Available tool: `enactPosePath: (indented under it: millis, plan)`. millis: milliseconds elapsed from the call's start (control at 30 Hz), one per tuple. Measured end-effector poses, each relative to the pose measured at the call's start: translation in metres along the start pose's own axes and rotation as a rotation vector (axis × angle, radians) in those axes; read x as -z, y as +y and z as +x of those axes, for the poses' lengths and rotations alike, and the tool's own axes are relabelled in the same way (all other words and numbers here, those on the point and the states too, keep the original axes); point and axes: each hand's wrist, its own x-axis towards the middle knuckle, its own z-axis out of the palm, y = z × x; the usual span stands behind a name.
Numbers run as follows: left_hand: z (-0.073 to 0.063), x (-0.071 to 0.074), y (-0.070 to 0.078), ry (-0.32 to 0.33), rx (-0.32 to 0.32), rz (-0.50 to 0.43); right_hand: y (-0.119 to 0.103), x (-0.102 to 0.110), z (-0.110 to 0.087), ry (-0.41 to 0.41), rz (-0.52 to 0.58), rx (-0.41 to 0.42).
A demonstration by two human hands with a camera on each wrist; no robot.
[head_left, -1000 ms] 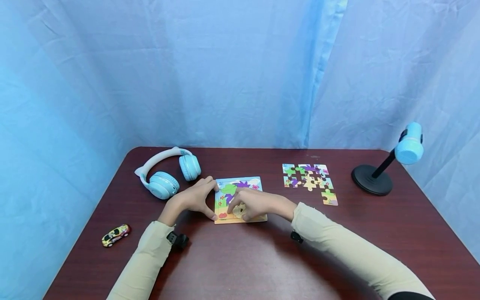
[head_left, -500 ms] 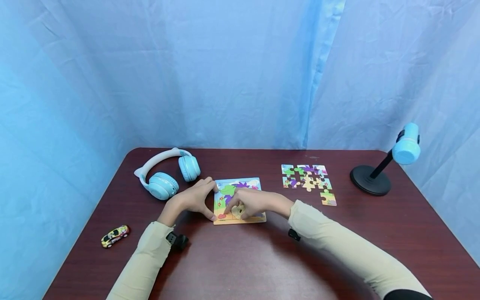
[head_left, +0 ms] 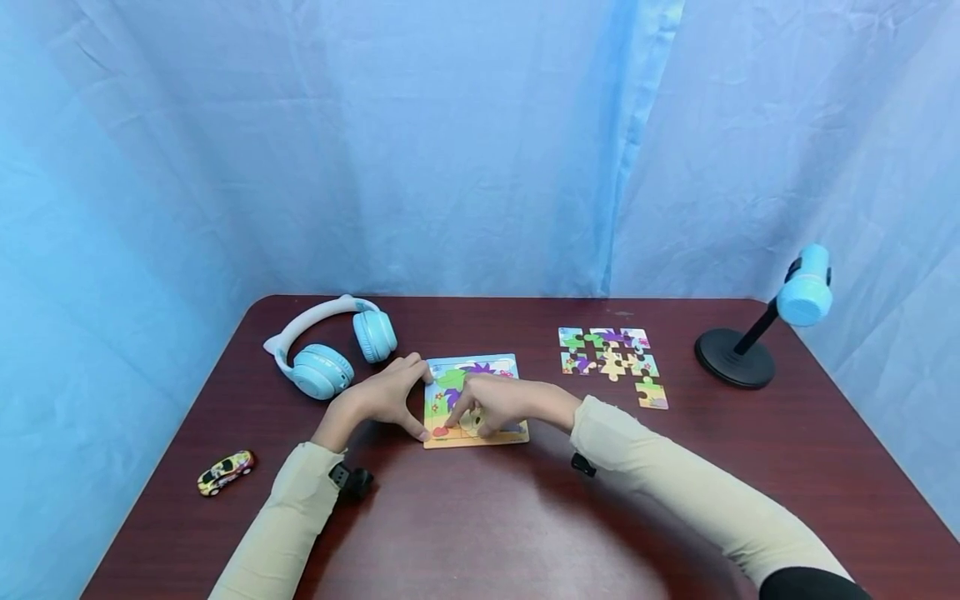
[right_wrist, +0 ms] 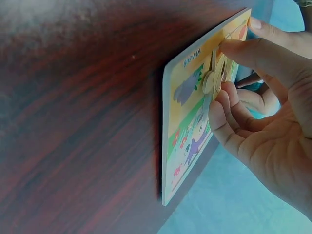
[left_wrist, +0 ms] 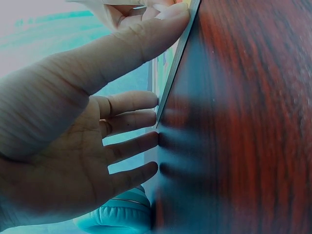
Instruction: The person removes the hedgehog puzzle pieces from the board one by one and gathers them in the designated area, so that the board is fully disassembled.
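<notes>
A square puzzle board (head_left: 480, 443) with a bright cartoon print lies in the middle of the table. My left hand (head_left: 384, 397) is at its left side, fingers spread and fairly straight; in the left wrist view the thumb (left_wrist: 168, 22) touches the board's edge. Over the lower part of the board, my right hand (head_left: 501, 400) holds a yellow puzzle piece (right_wrist: 208, 82) between thumb and fingers. In the right wrist view this piece sits slightly raised above the board's surface. The right hand hides part of the board in the head view.
Several loose puzzle pieces (head_left: 611, 364) lie to the board's right. Blue cat-ear headphones (head_left: 321, 371) rest at the back left, with a toy car (head_left: 226, 473) nearer the left edge. A blue microphone (head_left: 805, 296) on a black stand occupies the right side.
My right index finger has straightened and shifted slightly left over the board, and the yellow piece lies flatter. The left hand stays at the board's edge. The head view has shifted a little.
</notes>
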Motion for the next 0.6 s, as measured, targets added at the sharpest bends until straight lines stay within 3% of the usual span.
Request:
enactPosePath:
  millis: [200,600]
  plan:
    - [-0.001,0.001,0.000,-0.001,-0.004,-0.004,-0.003,-0.002,-0.005,0.042,-0.086,0.042]
    - [0.000,0.000,0.000,-0.006,-0.003,-0.009,-0.008,-0.007,-0.012,0.099,-0.151,-0.008]
